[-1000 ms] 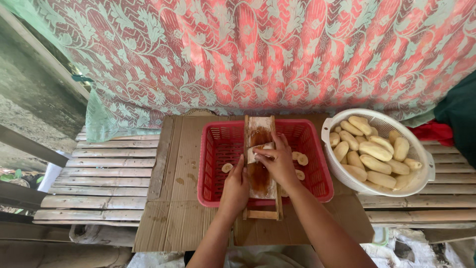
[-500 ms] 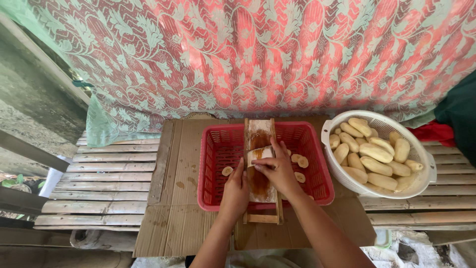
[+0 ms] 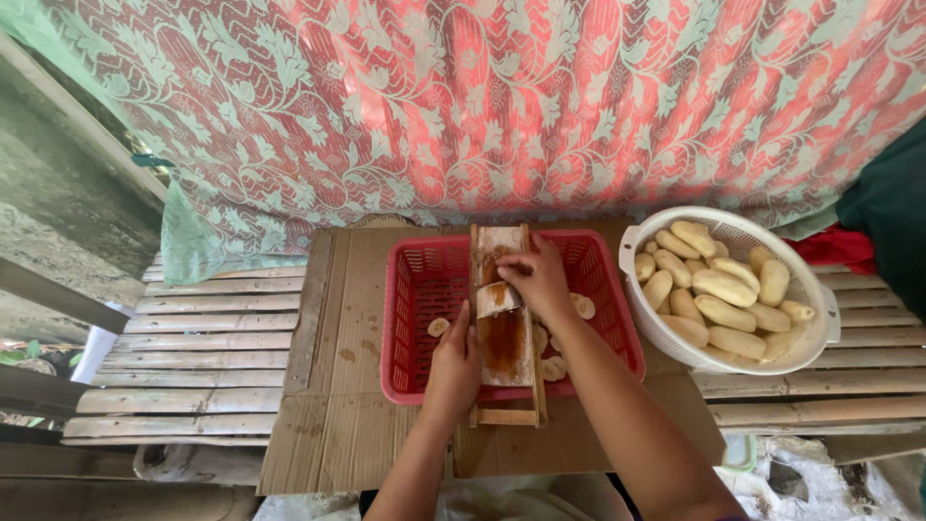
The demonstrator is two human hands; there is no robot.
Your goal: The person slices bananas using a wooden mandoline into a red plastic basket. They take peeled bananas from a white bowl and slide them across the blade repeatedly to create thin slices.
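- Wooden slicer board (image 3: pixel 505 347) in the head view: lying across a red plastic basket (image 3: pixel 415 289), near end past the basket's rim at 6 o'clock, far end on the rim at 12 o'clock.
- Below the basket: flattened brown cardboard (image 3: pixel 338 386) spread on a slatted bamboo bench (image 3: pixel 193 338).
- Behind the bench, at 12 o'clock: a red and pale lace curtain (image 3: pixel 482 96) hung as a backdrop; bare ground at 9 o'clock.
- At 3 o'clock of the basket, just beside it: a white colander (image 3: pixel 820 328) heaped with peeled pale yellow bananas (image 3: pixel 723 289).
- Look of the board: narrow, long, raised side rails, middle stained orange-brown and wet, far end paler.
- Long axis running 6 to 12 o'clock, straight away from the person, far end tipped very slightly toward 11 o'clock.
- Left hand (image 3: pixel 453 367): fingers closed on the board's left rail near its near end, thumb on top.
- Right hand (image 3: pixel 535 280): curled down over a piece at the board's upper half, pressing on it; the piece itself mostly hidden under the fingers.
- Inside the basket, either side of the board: thin pale banana slices (image 3: pixel 439 327).
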